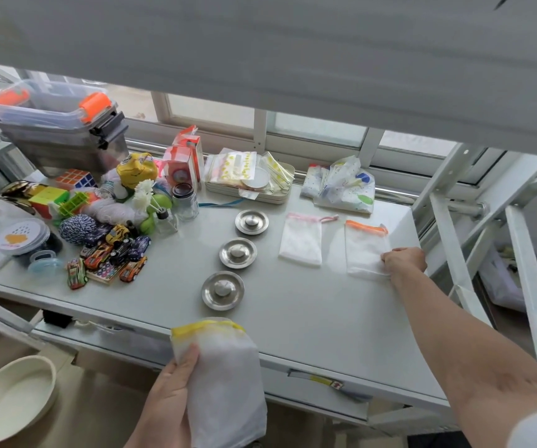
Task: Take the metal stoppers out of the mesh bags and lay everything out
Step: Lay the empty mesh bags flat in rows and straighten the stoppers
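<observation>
You are at a pale grey bench [293,305] under a window, with toy cars [111,253] and other clutter filling the left of the frame. Just left of centre, three metal stoppers [238,252] lie in a slanting row, already out of their bags. At lower centre your left hand [170,392] holds the yellow-topped mesh bag [225,376] off the bench edge, fingers [189,354] clamped on its side; it hangs limp and looks empty. Right of centre the pink-topped bag [301,242] lies flat. At the right your right hand [404,258] presses its fingers together on the lower corner of the orange-topped bag [366,250]. These bags should be light, soft and floppy, so hold one by the coloured hem and smooth it flat. The stoppers look stiff and slick; lift one by its centre knob.
</observation>
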A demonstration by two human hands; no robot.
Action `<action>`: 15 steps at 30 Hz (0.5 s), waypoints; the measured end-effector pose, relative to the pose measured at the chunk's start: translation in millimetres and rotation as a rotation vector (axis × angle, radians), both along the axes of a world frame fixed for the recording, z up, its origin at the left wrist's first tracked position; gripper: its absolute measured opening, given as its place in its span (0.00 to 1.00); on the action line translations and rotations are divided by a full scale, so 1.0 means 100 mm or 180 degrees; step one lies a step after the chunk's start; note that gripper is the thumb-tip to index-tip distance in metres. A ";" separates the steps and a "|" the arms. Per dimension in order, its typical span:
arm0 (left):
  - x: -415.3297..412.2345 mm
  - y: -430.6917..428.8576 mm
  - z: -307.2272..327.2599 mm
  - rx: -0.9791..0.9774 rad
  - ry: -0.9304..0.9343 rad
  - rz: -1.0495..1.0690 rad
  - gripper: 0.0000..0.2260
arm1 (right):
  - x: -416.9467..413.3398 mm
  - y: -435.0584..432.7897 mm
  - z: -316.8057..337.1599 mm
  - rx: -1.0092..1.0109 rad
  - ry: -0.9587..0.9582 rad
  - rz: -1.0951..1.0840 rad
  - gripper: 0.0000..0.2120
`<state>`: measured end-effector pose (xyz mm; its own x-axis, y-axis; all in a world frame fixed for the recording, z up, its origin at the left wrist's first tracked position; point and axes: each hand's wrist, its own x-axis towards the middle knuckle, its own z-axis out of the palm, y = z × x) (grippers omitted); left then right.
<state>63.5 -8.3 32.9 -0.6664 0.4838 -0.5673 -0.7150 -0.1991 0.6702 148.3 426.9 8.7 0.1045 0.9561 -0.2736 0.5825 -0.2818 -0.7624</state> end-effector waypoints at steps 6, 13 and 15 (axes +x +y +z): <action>0.03 -0.02 0.01 -0.0020 0.0009 0.0035 0.13 | 0.00 -0.10 0.09 0.0015 -0.0042 -0.0121 0.16; 0.10 -0.04 0.04 0.0141 -0.0109 -0.0216 0.16 | 0.32 -1.03 0.11 0.0696 -0.0076 0.0289 0.15; 0.12 -0.06 0.06 0.0175 -0.0129 -0.0383 0.18 | 0.41 -1.76 0.07 0.0523 0.0434 0.0880 0.06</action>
<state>75.8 -14.6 38.6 -0.5786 0.5901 -0.5630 -0.7623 -0.1458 0.6306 189.4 250.5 15.6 -0.1916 0.9756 -0.1073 0.5094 0.0054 -0.8605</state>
